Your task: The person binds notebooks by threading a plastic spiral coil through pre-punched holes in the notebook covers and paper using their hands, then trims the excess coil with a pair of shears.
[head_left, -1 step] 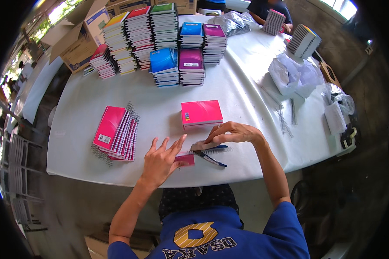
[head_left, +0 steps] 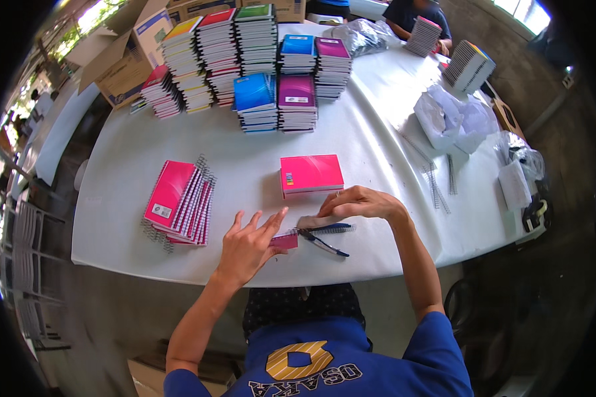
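Note:
My left hand [head_left: 248,245] has its fingers spread, with the thumb on a small pink notebook or cover [head_left: 285,241] at the table's front edge. My right hand [head_left: 361,202] is pinched over a pale, blurred piece [head_left: 316,221] that I cannot make out. Just below it lie pliers [head_left: 324,243] with dark blue handles, spread apart, their jaws towards the pink piece. Beside the handles shows a wire spiral [head_left: 347,228]. Beyond my hands sits a stack of pink notebooks [head_left: 311,173]. To the left, fanned pink notebooks [head_left: 171,192] have coils sticking out.
Tall stacks of coloured notebooks [head_left: 255,40] stand at the back, beside cardboard boxes [head_left: 116,73]. Loose wire coils [head_left: 436,188] and a white plastic bag [head_left: 453,119] lie on the right. Another person [head_left: 414,20] is at the far right.
The view has shifted very slightly, and the pale piece under my right hand sits a touch differently. My hands keep nearly the same pose.

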